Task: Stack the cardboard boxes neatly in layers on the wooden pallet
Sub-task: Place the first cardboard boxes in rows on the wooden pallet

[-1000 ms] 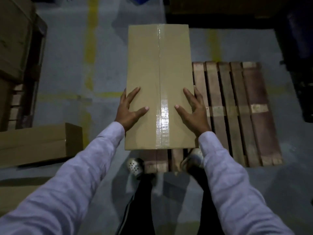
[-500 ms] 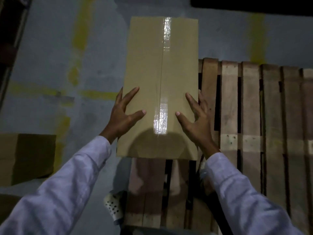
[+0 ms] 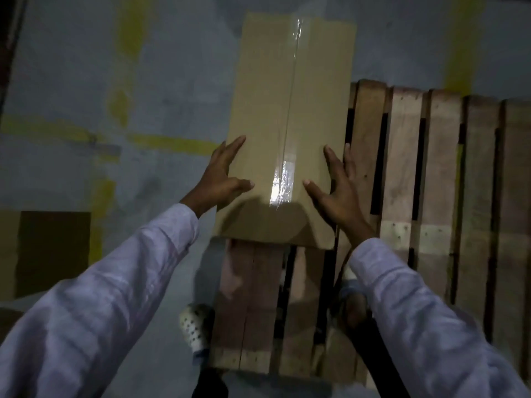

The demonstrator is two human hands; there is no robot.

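- Head view looks down on a long cardboard box (image 3: pixel 290 110) held between 2 hands, its length running away from the fingertips.
- Left hand (image 3: pixel 218 182) presses the box's left edge, fingers (image 3: pixel 234 145) straight and spread, thumb flat on the top face.
- Right hand (image 3: pixel 336 193) mirrors it on the right edge: fingers spread, thumb and forefinger on top, the others over the side.
- Clear tape (image 3: pixel 283 179) runs down the top face between the 2 thumbs.
- Wooden pallet (image 3: pixel 402 168) lies under and outside the right fingers; the box sits over its left slats, far end reaching past the pallet's far edge. Whether it rests on the slats or hangs just above, I cannot tell.
- Grey floor (image 3: pixel 71 81) with worn yellow lines (image 3: pixel 172 143) spreads outside the left fingers.
- Second box (image 3: pixel 54 251) lies on the floor, well apart from the left hand on its wrist side.
- Perforated shoe (image 3: pixel 195 326) shows below the left wrist beside the pallet's near-left corner; both arms wear pale sleeves (image 3: pixel 115 311).
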